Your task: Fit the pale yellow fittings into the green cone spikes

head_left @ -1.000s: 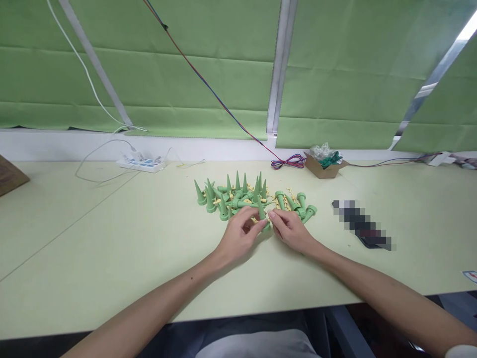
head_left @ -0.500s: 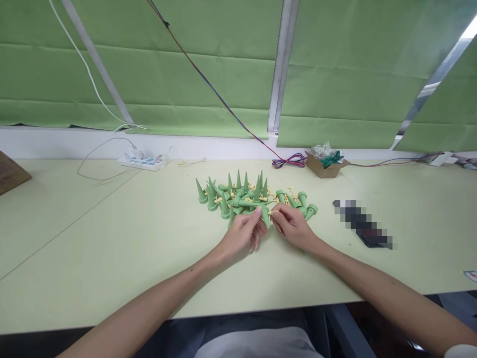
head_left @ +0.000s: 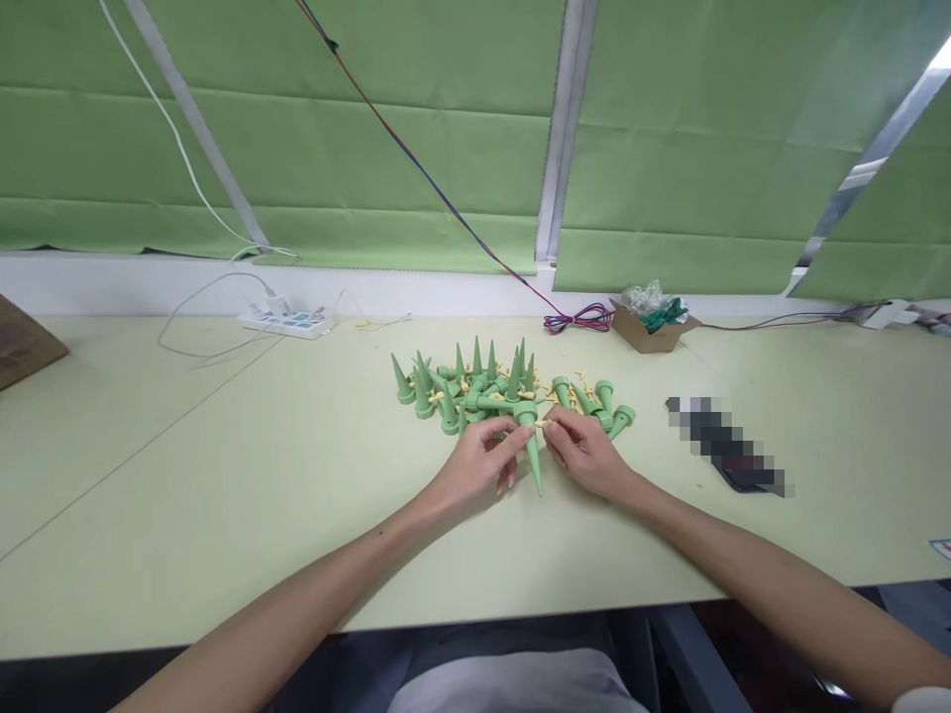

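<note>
My left hand [head_left: 484, 458] pinches a green plastic spike [head_left: 533, 458] near its wide capped end, and the spike's tip points down toward the table. At the side of that cap, my right hand [head_left: 583, 448] is closed on a small yellow plastic piece [head_left: 542, 424], its far end hidden by the fingers. The piece meets the spike's side; whether it sits inside a hole I cannot tell. Just behind both hands lies a pile of green spikes [head_left: 490, 401], several standing tip up, with small yellow pieces [head_left: 583, 382] scattered among them.
A small cardboard box [head_left: 645, 335] with clear and green plastic stands at the back, beside coiled red-blue wire [head_left: 586, 319]. A blurred dark object [head_left: 728, 446] lies on the right. A white power strip [head_left: 286, 321] is at back left, a brown board [head_left: 26, 345] at far left.
The spike in my left hand has turned so that its long tip now shows below the fingers. My left thumb has shifted down onto the cap's side. My right hand has barely moved.
</note>
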Available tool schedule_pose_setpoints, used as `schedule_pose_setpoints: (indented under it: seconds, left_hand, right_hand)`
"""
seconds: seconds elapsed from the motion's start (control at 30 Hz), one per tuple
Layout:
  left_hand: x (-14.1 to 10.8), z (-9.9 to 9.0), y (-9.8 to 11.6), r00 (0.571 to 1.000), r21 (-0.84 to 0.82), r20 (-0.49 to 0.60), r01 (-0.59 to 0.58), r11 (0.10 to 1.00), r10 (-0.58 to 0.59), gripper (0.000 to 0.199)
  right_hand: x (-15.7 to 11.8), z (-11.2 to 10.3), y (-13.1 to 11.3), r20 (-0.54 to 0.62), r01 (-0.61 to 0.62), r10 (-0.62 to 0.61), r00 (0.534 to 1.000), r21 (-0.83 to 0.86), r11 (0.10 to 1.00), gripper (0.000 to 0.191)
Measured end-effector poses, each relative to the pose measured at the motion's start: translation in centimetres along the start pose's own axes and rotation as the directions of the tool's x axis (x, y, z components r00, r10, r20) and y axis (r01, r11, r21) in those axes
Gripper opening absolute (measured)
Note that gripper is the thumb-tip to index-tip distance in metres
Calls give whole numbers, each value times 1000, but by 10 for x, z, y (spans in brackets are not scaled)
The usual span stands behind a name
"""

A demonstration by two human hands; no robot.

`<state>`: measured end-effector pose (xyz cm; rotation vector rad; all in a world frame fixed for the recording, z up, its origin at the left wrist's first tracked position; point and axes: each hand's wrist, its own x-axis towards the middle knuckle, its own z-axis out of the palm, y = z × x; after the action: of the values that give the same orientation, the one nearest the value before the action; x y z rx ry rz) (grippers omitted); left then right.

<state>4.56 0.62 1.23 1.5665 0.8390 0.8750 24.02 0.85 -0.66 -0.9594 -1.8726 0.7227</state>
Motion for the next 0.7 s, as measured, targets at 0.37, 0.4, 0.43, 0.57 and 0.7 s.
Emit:
schedule_pose_setpoints:
  seconds: [0.37,0.4,0.43,0.57,0.7]
  left_hand:
    - [-3,2,1,1000,156,-1,-2,988,2,35]
    - [-2,2,-1,1000,173,1,-4,985,4,34]
    - [-2,2,-3,1000,185,4,-8,983,8,33]
    - [-1,3,-8,995,249,-27,-82,965,91,32]
    - [0,5,-10,964,388,-104,-187,902,245,32]
  right_hand:
    - [-1,1,-4,15,-51,50,999,112,992,50]
    - [-1,0,-5,17,-59,58,998,115,992,52]
    - [-1,0,-5,20,-67,65,998,119,991,54]
    - [0,0,-7,21,-86,84,996,141,986,58]
    - [2,2,-9,15,-85,84,996,155,984,60]
